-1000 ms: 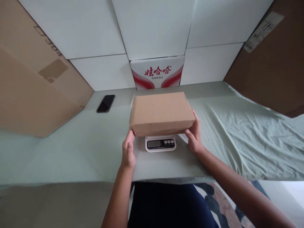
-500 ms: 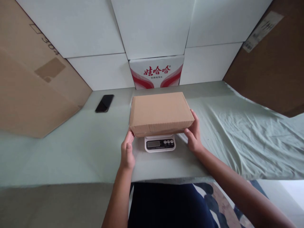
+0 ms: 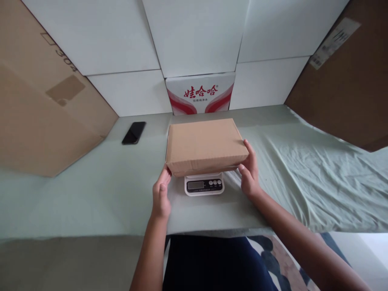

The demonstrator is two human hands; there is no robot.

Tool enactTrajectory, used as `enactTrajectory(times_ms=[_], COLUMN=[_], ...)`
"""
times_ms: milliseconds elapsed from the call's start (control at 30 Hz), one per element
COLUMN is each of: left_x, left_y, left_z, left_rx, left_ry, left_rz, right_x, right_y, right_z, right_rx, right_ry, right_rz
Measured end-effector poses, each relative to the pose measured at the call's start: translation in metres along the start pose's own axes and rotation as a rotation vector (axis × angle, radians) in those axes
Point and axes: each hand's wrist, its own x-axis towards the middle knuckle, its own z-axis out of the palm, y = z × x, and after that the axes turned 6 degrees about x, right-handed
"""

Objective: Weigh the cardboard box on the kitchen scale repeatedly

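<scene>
A closed brown cardboard box (image 3: 206, 145) lies flat on a small white digital scale (image 3: 204, 185), whose display and buttons stick out at the front. My left hand (image 3: 161, 195) touches the box's near left corner with its fingertips. My right hand (image 3: 250, 171) cups the box's right end, fingers against the side. The scale stands on a table under a pale green cloth (image 3: 91, 194).
A black phone (image 3: 133, 132) lies at the back left of the cloth. A white carton with red print (image 3: 200, 93) leans against white boxes behind the scale. Large brown cardboard sheets stand at the left (image 3: 39, 113) and right (image 3: 351, 89). The cloth is rumpled on the right.
Hardly anything has moved. The box stays on the scale with both hands at its ends; the view has shifted slightly.
</scene>
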Motion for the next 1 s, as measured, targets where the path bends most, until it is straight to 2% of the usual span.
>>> enactTrajectory(times_ms=[167,300,400,500,600,667,800,1000], left_x=[-0.003,0.001,0.029,0.079,0.122,0.134,0.130,0.129], left_y=[-0.004,0.005,0.021,0.027,0.015,0.001,-0.019,-0.030], left_z=[-0.001,0.000,0.005,0.019,0.036,0.045,0.049,0.050], left_rx=[0.015,0.018,-0.020,-0.078,-0.088,-0.066,-0.049,-0.038], left_ry=[0.016,0.013,0.020,0.030,0.035,0.040,0.032,0.024], left_rz=[-0.004,0.021,0.075,0.082,-0.007,-0.061,-0.060,-0.076], right_x=[-0.001,0.002,0.025,0.063,0.092,0.099,0.092,0.089], right_y=[-0.001,-0.003,-0.009,-0.005,0.019,0.039,0.065,0.069], right_z=[0.000,0.000,0.003,0.010,0.020,0.025,0.028,0.025], right_rx=[-0.033,0.015,0.043,0.052,0.060,0.060,0.015,0.043], right_ry=[0.003,0.003,0.021,0.014,-0.014,0.010,0.049,0.029], right_rz=[-0.006,0.026,-0.014,-0.073,-0.047,-0.006,0.028,0.080])
